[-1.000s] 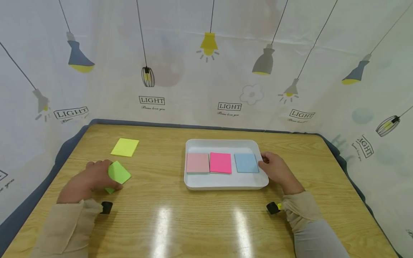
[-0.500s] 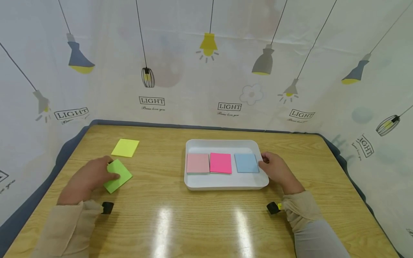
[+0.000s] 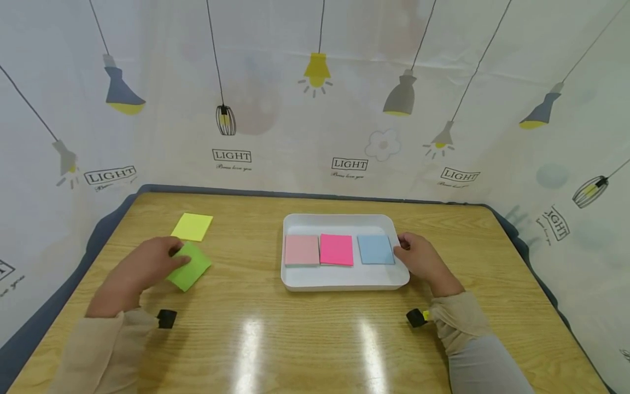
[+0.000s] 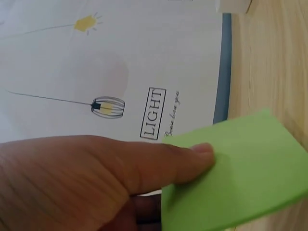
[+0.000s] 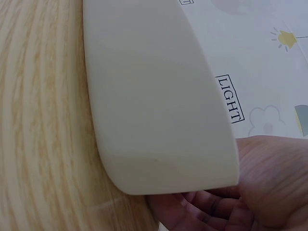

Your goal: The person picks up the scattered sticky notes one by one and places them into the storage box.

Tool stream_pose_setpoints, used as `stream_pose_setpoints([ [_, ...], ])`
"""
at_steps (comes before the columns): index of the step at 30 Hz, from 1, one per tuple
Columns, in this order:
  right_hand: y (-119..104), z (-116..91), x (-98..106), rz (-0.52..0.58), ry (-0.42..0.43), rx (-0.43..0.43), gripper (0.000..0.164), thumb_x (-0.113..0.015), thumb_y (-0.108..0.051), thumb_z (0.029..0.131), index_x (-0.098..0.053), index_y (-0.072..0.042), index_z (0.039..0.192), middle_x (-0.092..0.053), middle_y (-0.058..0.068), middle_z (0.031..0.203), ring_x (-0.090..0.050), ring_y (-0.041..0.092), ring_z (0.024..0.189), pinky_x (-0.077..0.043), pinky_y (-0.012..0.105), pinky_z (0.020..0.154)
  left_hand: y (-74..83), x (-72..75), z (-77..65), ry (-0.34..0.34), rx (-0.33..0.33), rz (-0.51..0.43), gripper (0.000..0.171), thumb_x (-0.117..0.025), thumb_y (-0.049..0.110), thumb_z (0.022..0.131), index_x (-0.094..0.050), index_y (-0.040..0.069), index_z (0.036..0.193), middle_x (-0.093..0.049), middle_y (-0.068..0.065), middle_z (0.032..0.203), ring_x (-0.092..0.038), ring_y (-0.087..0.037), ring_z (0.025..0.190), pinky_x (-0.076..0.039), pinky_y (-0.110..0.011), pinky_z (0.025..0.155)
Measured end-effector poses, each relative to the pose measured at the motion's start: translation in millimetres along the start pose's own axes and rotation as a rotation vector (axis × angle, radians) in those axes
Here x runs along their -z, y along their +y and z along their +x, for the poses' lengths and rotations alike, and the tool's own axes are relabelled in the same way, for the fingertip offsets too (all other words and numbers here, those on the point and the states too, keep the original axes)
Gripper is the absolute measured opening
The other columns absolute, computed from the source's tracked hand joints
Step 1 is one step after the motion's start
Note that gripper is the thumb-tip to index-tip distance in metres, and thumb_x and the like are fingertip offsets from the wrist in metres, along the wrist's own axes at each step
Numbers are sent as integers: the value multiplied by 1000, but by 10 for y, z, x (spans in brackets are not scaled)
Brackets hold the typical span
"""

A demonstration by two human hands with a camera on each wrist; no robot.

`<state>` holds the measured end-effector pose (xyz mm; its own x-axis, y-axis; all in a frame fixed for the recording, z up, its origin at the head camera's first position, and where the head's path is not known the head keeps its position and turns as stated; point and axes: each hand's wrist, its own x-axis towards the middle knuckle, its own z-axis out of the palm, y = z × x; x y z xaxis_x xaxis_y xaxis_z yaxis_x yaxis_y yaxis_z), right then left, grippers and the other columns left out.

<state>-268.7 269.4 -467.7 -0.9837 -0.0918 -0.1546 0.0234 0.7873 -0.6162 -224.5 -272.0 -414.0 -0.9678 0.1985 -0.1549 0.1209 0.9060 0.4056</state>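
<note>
My left hand point(image 3: 140, 268) pinches a green sticky note pad point(image 3: 191, 268) at its left side and holds it tilted, near a yellow sticky note pad point(image 3: 193, 226) on the table. In the left wrist view the thumb presses on top of the green pad point(image 4: 240, 168), and the other fingers are mostly hidden beneath it. A white tray point(image 3: 344, 280) lies right of centre. In it, a light pink pad point(image 3: 302, 250), a bright pink pad point(image 3: 337, 250) and a blue pad point(image 3: 376, 250) sit in a row. My right hand point(image 3: 424, 260) grips the tray's right end, fingers curled against its outside.
The wooden table point(image 3: 305, 339) meets a white curtain point(image 3: 285, 71) printed with lamps along its back and sides. Black wrist-worn pieces show beside the left sleeve point(image 3: 103, 350) and the right sleeve point(image 3: 462, 323).
The left hand has lifted the green pad and shifted it slightly to the right, its thumb now on top. The right hand and the tray have stayed in place.
</note>
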Motion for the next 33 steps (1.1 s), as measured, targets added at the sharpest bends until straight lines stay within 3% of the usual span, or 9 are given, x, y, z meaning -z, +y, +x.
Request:
stream_pose_setpoints([
  [3, 10, 5, -11, 1, 3, -11, 40, -47, -20, 94, -48, 1, 128, -57, 18, 114, -50, 28, 100, -46, 48, 87, 111, -31, 32, 28, -8, -44, 22, -59, 28, 89, -52, 8, 82, -45, -4, 71, -41, -18, 64, -34, -33, 56],
  [6, 15, 2, -18, -1, 6, -19, 40, -47, -20, 94, -48, 1, 128, -57, 18, 114, -50, 28, 100, -46, 48, 87, 262, -80, 79, 56, -32, -96, 22, -59, 29, 89, -58, 7, 90, -54, -8, 81, -45, -19, 70, -37, -34, 60],
  [12, 18, 10, -21, -2, 5, -20, 41, -47, -21, 94, -47, 1, 129, -56, 18, 117, -50, 28, 102, -46, 49, 89, 574, -185, 238, 83, -74, -215, 21, -58, 29, 91, -50, 12, 81, -45, -5, 74, -38, -19, 65, -34, -34, 59],
  [16, 21, 30, -35, 0, 7, -31, 41, -47, -22, 94, -47, -1, 129, -56, 18, 117, -49, 28, 103, -45, 49, 90, 798, -191, 360, 74, -58, -283, 22, -57, 29, 91, -60, 11, 103, -60, -8, 96, -50, -20, 81, -44, -36, 68],
  [19, 17, 34, -35, -3, 10, -30, 41, -47, -22, 94, -48, -1, 129, -56, 18, 117, -49, 28, 103, -45, 50, 91, 972, -199, 464, 69, -58, -354, 28, -58, 28, 90, -59, 10, 112, -63, -8, 106, -54, -20, 87, -49, -38, 72],
  [26, 18, 24, -19, -7, 6, -25, 41, -47, -21, 94, -47, 0, 130, -55, 19, 118, -49, 28, 104, -45, 50, 91, 1380, -346, 757, -70, -68, -658, 26, -59, 18, 89, -61, 5, 112, -63, -13, 104, -61, -19, 84, -56, -40, 75],
  [33, 13, 16, -7, 0, 5, -33, 41, -48, -21, 94, -47, 0, 130, -56, 18, 118, -49, 28, 103, -45, 50, 91, 1749, -498, 1001, -174, -40, -695, 25, -62, 19, 87, -63, 9, 110, -64, -9, 103, -62, -19, 83, -56, -35, 75],
])
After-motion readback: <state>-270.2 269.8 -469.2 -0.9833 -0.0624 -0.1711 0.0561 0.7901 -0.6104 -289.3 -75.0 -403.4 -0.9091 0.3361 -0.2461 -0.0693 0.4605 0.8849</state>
